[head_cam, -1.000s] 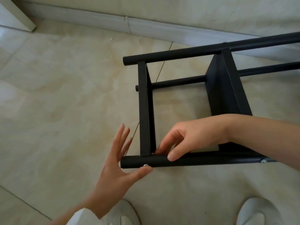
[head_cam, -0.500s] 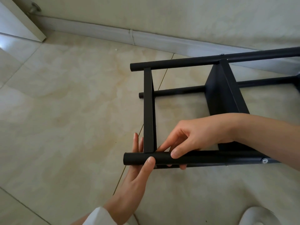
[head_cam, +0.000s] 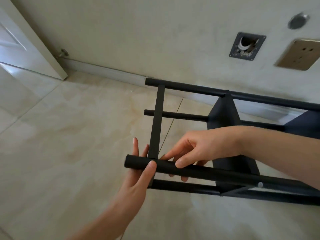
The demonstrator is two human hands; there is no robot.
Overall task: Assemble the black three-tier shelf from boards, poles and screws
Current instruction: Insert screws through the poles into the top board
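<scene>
Black shelf frame on its side on the tiled floor, its near pole pinched at 7 o'clock by left hand and right hand; a loose board joint could twist.

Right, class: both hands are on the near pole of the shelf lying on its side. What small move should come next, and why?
Probably steady the near pole and check its joint with the end board. The left hand holds the pole's end, thumb on top; the right hand pinches it beside that joint. A screw shows further along; none is visible at this joint.
</scene>
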